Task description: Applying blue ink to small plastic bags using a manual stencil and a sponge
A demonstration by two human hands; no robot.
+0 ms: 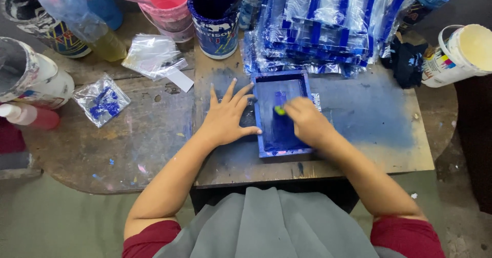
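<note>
Two hands at the blue frame [281,113]: left hand [229,118] spread flat, right hand [306,122] clamped on a green-tipped tool [279,110], paint tubs [214,19] behind.

A worn, paint-stained round bench [128,155] carries a flat board [379,135] smeared with blue. On the board lie a blue-stained rectangular frame [281,113], a heap of clear plastic bags printed with blue stripes [328,27], a dark blue paint can [215,19] and a black rag [407,60]. On the bare bench stand a pink bucket [166,6], a white tub [31,78], a red-and-white bottle [31,116], a loose clear bag [152,55], a small blue-smeared bag [102,100] and a white slip [180,79]. A white can [461,55] lies tipped at the right edge.
</note>
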